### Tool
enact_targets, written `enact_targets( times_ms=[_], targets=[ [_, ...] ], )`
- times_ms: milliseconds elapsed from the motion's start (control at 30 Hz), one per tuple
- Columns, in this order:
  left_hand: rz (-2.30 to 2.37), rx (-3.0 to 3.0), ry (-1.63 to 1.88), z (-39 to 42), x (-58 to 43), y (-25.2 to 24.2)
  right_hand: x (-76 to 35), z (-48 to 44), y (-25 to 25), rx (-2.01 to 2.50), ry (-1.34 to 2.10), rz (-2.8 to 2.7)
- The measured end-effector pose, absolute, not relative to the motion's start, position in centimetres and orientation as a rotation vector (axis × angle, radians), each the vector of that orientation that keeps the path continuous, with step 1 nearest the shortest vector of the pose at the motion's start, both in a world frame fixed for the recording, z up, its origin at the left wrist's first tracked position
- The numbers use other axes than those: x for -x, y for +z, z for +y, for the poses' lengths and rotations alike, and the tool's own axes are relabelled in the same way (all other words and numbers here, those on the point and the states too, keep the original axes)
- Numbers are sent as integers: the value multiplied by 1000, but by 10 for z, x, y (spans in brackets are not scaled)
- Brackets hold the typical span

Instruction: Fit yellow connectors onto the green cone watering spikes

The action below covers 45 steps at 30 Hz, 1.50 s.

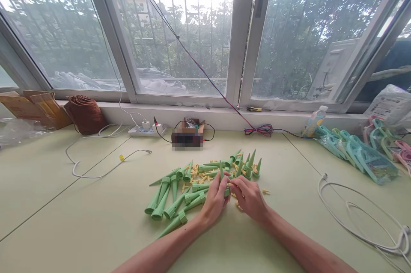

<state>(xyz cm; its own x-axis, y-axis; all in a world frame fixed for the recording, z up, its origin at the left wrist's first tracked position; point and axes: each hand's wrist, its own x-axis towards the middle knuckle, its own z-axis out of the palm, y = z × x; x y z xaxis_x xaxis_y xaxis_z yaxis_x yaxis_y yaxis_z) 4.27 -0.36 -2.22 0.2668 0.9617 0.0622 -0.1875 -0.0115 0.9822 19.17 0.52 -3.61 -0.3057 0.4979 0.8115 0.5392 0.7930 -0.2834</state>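
Note:
My left hand [215,199] and my right hand [248,197] meet over a pile of green plastic spikes [180,198] on a pale green table [80,213]. My left hand's fingers are curled round one green spike [226,191] that pokes out between both hands. My right hand pinches at the same spike's end, fingers closed. Small yellow pieces [201,175] lie scattered among the spikes. More green spikes [247,166] stand upright just beyond my hands.
A power strip [146,129] with white cables [96,166] and a small cardboard box [189,129] sit by the window sill. Turquoise and pink plastic parts [356,153] lie at the right. Another white cable [362,217] loops near the right edge. Cardboard and a brown bag [85,114] are at the left.

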Motion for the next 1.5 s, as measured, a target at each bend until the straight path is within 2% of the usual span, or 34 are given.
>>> enact_targets(
  times_ms=[633,1100,1500],
  targets=[
    [871,-1448,1144,7,-43,-38,-195,7,-41,871,-72,-1835],
    [899,-1668,1170,0,-41,-28,-194,7,-40,924,-110,-1812],
    [815,-1269,1187,-1,-46,-26,-192,3,-37,925,-149,-1695]
  ],
)
